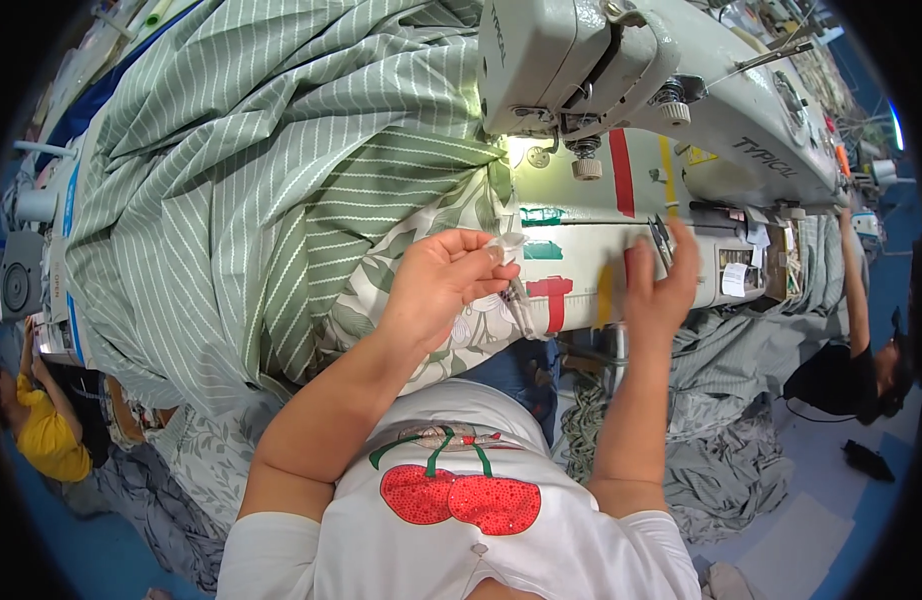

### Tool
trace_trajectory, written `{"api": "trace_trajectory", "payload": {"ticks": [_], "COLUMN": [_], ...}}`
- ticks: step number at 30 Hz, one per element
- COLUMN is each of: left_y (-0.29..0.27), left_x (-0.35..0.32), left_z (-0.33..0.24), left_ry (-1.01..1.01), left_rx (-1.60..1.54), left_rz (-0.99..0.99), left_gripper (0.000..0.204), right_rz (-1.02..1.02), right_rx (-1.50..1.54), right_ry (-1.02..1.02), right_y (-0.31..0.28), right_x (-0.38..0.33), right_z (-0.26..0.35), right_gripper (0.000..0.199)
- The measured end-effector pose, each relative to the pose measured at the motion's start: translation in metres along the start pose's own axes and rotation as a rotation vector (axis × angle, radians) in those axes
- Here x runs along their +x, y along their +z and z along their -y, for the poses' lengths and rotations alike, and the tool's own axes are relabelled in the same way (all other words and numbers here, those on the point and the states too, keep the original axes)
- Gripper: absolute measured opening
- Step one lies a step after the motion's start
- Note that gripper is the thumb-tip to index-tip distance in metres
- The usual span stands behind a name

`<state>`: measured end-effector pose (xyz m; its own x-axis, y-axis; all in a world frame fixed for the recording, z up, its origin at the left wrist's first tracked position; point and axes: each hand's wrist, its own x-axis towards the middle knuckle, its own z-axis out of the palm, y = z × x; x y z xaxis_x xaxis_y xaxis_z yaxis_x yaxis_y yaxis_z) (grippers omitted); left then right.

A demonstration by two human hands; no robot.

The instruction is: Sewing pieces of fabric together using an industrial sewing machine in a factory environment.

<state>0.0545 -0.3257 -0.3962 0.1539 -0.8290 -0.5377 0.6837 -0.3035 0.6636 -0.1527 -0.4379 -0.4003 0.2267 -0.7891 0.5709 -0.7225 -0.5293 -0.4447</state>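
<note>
Pinching clear strip (511, 262) in left hand (443, 285), right hand (659, 285) raised w/ snips (661, 238)

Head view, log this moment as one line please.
left hand: pinching small white label | right hand: holding thread snips | striped green fabric under sewing machine
</note>
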Motion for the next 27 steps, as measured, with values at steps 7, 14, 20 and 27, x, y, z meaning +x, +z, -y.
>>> {"api": "trace_trajectory", "payload": {"ticks": [7, 14, 20, 27], "left_y": [0.005, 0.001, -0.001, 0.001], "left_x": [0.001, -0.001, -0.001, -0.002], "left_z": [0.0, 0.001, 0.005, 0.007], "left_ry": [0.011, -0.039, -0.015, 0.013], "left_rx": [-0.029, -0.057, -0.075, -0.013], "left_rz": [-0.014, 0.044, 0.127, 0.074], "left_gripper": [0.016, 0.015, 0.016, 0.017], "right_rz": [0.205, 0.456, 0.635, 0.586], "right_rx": [-0.204, 0.374, 0.258, 0.342], "right_ry": [-0.022, -0.083, -0.097, -0.046], "right_y": [-0.011, -0.013, -0.003, 0.004], "right_x": [0.008, -0.02, -0.021, -0.022], "right_z": [-0.049, 0.052, 0.081, 0.08], "right_gripper": [0.021, 0.014, 0.016, 0.013]}}
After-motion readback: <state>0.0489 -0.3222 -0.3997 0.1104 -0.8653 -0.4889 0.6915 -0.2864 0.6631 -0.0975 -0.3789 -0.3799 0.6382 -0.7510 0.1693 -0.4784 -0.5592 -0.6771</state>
